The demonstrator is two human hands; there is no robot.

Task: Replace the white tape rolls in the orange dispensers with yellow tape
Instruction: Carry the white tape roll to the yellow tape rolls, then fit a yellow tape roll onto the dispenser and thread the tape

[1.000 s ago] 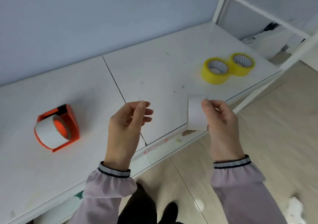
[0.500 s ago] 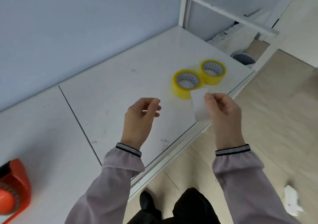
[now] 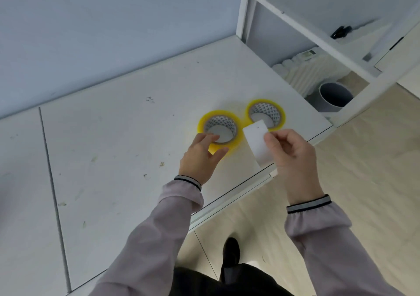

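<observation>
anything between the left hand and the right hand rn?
Head view: the near-side wall of the nearer yellow tape roll, then the white strip pinched in the right hand. The left hand is closing on that roll.

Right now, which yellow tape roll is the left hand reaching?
The nearer yellow roll: the left hand is on its rim. The farther roll lies untouched.

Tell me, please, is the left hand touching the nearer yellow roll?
Touching: in the head view the left hand has fingers over the rim of the nearer yellow roll, thumb against its outer side.
</observation>
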